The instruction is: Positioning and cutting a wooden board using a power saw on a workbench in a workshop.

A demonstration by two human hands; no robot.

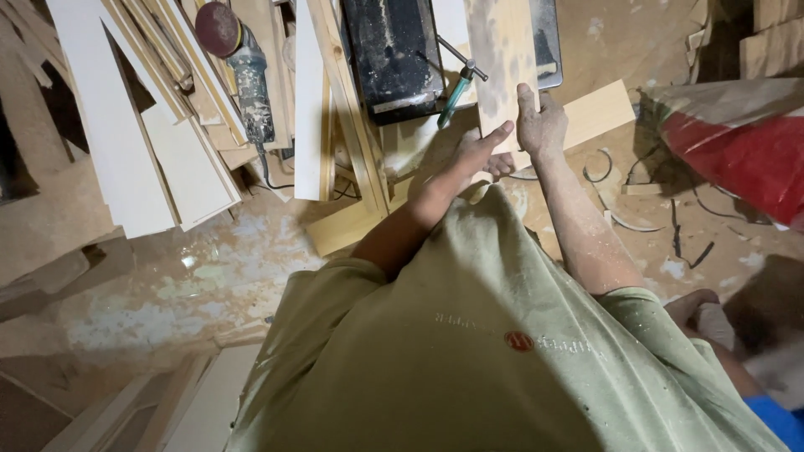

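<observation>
Gripping a wooden board (501, 67), both hands' fingers (526, 99) close beside a green-handled clamp (456, 90).

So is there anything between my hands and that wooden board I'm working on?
Nothing visible. Both hands are already on the wooden board: the left hand at its lower left edge, the right hand gripping its lower right edge. A green-handled clamp lies just left of the board, apart from them.

- The floor (201, 285) is dusty, with pale worn patches and sawdust.
- White boards (142, 134) lean in a stack at the far left.
- An angle grinder (243, 67) lies on the wood offcuts there.
- A red and white sack (745, 142) is at the far right.
- Curved wood shavings (620, 192) lie near it.
</observation>
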